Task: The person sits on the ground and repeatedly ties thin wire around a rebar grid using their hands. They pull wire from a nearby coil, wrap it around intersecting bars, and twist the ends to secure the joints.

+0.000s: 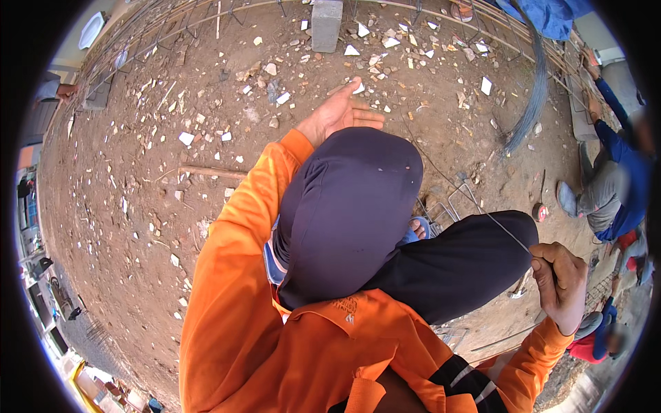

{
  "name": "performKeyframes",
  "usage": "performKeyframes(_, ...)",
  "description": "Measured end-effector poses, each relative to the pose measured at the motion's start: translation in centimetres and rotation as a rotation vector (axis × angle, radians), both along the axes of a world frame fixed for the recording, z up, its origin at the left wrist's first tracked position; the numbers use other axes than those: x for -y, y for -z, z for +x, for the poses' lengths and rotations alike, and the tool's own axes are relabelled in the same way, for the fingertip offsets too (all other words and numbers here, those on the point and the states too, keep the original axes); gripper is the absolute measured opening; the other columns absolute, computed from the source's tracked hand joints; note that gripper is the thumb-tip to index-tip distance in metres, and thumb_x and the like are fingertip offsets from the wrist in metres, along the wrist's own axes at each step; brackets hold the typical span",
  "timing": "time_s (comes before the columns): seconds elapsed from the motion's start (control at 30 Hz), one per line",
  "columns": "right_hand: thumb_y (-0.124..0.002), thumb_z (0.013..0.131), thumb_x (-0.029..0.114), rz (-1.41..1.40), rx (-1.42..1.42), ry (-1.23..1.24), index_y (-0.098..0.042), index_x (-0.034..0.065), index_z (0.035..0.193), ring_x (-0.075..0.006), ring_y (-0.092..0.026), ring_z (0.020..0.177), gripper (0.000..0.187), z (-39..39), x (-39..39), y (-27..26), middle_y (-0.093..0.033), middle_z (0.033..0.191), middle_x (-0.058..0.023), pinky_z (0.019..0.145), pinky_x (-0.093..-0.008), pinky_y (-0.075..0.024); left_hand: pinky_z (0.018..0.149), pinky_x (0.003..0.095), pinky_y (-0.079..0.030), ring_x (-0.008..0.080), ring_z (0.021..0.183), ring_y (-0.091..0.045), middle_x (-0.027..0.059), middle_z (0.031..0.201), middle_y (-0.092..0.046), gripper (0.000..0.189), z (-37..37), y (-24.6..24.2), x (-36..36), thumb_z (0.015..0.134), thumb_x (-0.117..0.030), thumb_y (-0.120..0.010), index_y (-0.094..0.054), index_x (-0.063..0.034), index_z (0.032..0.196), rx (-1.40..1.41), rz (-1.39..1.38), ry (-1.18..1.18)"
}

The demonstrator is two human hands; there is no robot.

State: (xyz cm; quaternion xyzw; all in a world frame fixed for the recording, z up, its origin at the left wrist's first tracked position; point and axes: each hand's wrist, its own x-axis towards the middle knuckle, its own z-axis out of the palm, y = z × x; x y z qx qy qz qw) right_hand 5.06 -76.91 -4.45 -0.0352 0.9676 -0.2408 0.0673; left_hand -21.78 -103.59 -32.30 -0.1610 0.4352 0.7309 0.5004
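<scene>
Pinched between the thumb and fingers of my right hand (pixel 560 284) is one end of a thin steel wire (pixel 485 211). It runs up and left past my bent knee, over the dirt. My left hand (pixel 341 111) extends beyond the other knee, palm partly turned up, fingers spread and holding nothing. Bent steel rebar stirrups (pixel 459 201) lie on the ground between my legs, partly hidden by them. Further off to the right hangs a bundle of grey tie wire (pixel 537 98), its loose ends reaching the dirt.
A long rebar cage (pixel 196 23) crosses the far side, with a concrete block (pixel 326 31) beneath. Broken tile pieces (pixel 186 138) and a wooden stick (pixel 214 171) litter the dirt. At right are a round red object (pixel 539 211), a hammer (pixel 518 290) and a crouching person (pixel 619 165).
</scene>
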Motion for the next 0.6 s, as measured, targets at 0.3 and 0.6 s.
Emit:
performKeyframes(0.3, -0.067, 0.081, 0.004, -0.074, 0.06, -0.148, -0.065, -0.0022, 0.086, -0.025, -0.058, 0.052, 0.008, 1.1, 1.2, -0.8, -0.059, 0.064, -0.0119, 0.05, -0.0316, -0.0428, 0.068, 0.0326, -0.055, 0.0188, 0.078, -0.062, 0.012, 0.097, -0.06, 0.026, 0.5, 5.7, -2.6, 0.101, -0.018, -0.05, -0.046, -0.0044, 0.123, -0.146, -0.144, 0.05)
performKeyframes(0.6, -0.061, 0.083, 0.0, 0.186, -0.016, 0.054, -0.061, -0.003, 0.084, -0.0306, -0.06, 0.069, 0.003, -2.6, -5.1, 1.4, -0.059, 0.076, -0.0154, 0.066, -0.0357, -0.0464, 0.048, 0.0275, -0.048, 0.0135, 0.058, -0.054, 0.0046, 0.08, -0.057, 0.026, -9.1, -6.6, 2.1, 0.102, -0.023, -0.044, -0.059, -0.0039, 0.11, -0.402, 0.14, -1.102)
